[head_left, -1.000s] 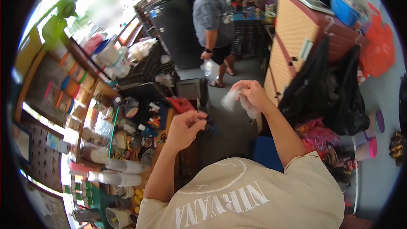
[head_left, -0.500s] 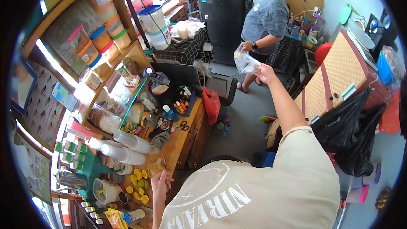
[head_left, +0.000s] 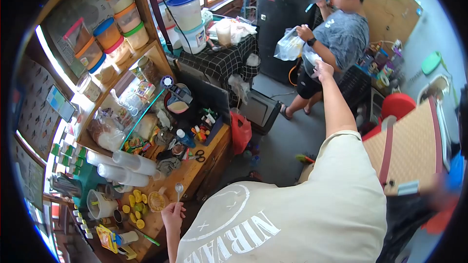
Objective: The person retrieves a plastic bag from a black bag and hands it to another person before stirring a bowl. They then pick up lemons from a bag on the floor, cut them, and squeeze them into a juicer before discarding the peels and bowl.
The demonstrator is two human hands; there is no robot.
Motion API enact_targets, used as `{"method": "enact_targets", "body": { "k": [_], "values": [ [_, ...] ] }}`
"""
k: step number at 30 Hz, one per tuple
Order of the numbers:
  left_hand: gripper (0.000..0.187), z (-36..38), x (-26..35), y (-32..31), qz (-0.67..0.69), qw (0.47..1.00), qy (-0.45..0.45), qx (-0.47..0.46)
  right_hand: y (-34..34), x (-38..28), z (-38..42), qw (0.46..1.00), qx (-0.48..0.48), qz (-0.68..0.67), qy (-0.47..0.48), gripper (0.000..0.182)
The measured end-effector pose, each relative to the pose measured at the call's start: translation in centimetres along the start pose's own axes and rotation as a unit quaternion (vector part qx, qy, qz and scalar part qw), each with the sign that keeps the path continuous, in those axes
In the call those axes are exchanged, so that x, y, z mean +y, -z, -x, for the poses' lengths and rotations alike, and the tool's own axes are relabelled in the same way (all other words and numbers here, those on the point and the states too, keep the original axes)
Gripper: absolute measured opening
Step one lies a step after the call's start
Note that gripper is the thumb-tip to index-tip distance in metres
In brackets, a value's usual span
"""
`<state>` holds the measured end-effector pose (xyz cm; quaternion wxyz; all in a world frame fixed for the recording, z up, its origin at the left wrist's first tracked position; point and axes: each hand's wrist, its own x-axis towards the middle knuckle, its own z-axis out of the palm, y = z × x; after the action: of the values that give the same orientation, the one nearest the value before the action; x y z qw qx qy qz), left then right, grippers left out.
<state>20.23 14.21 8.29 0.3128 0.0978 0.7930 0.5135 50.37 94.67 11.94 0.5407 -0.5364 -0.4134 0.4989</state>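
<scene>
Left hand (head_left: 173, 213) closed around a spoon (head_left: 179, 188), bowl up, over the wooden counter's (head_left: 214, 151) front edge beside a small cup (head_left: 157, 200). Right hand (head_left: 322, 69) stretched toward a co-worker's clear bag (head_left: 289, 46); whether it grips anything cannot be told. Hand-over looks about done; spoon work not yet begun.

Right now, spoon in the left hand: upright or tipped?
Upright. The spoon stands bowl-up above the left hand, whose fingers pinch its handle low down.
</scene>
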Motion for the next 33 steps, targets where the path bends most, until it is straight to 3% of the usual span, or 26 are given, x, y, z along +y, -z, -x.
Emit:
{"method": "enact_targets", "body": {
  "k": [3,5,9,10,11,13,15,17,19,23,26,28,33],
  "values": [
    [0.019,-0.6,2.2,-4.3,-0.002,0.999,0.011,0.040,-0.9,-0.3,-6.0,0.996,-0.061,-0.041,-0.051,0.025],
    [0.020,-1.4,2.5,-6.5,0.000,0.999,0.002,0.055,-1.2,0.3,-9.5,0.994,-0.087,-0.058,-0.027,0.024],
    [0.020,-1.9,2.2,-8.0,-0.025,0.992,-0.011,0.126,-1.9,2.6,-18.7,0.952,-0.272,-0.136,-0.046,0.028],
    [0.019,-1.6,2.1,-7.7,-0.025,0.985,-0.008,0.168,-2.7,2.8,-18.8,0.940,-0.301,-0.159,-0.027,0.033],
    [0.018,-1.3,1.8,-7.2,-0.028,0.978,-0.005,0.206,-11.2,2.5,-15.0,0.923,-0.354,-0.147,-0.047,0.033],
    [0.015,0.1,1.7,-6.0,-0.018,0.956,-0.001,0.291,-11.0,4.6,-10.7,0.902,-0.405,-0.122,-0.086,0.032],
    [0.017,0.4,-2.1,-3.4,-0.085,0.926,-0.035,0.367,-9.0,4.7,-9.0,0.895,-0.421,-0.096,-0.108,0.032],
    [0.019,0.6,-4.3,-0.6,-0.109,0.899,-0.008,0.424,-10.0,6.0,-6.4,0.900,-0.413,-0.073,-0.121,0.032],
    [0.020,-0.1,-6.6,2.6,-0.219,0.861,0.015,0.459,-8.8,6.0,-8.1,0.909,-0.391,-0.051,-0.131,0.031],
    [0.022,-3.2,-6.3,6.0,-0.326,0.818,0.078,0.467,-9.9,6.2,-11.9,0.933,-0.328,-0.014,-0.145,0.030],
    [0.021,-6.7,-8.2,8.1,-0.418,0.811,0.093,0.399,-9.2,6.3,-15.1,0.950,-0.274,0.012,-0.152,0.030],
    [0.019,-8.5,-9.2,8.8,-0.519,0.791,0.052,0.321,-9.0,5.7,-19.2,0.958,-0.237,0.033,-0.156,0.029],
    [0.017,-8.5,-7.3,10.2,-0.546,0.795,0.036,0.262,-6.2,5.7,-22.4,0.974,-0.140,0.075,-0.161,0.028]
  ]
}}
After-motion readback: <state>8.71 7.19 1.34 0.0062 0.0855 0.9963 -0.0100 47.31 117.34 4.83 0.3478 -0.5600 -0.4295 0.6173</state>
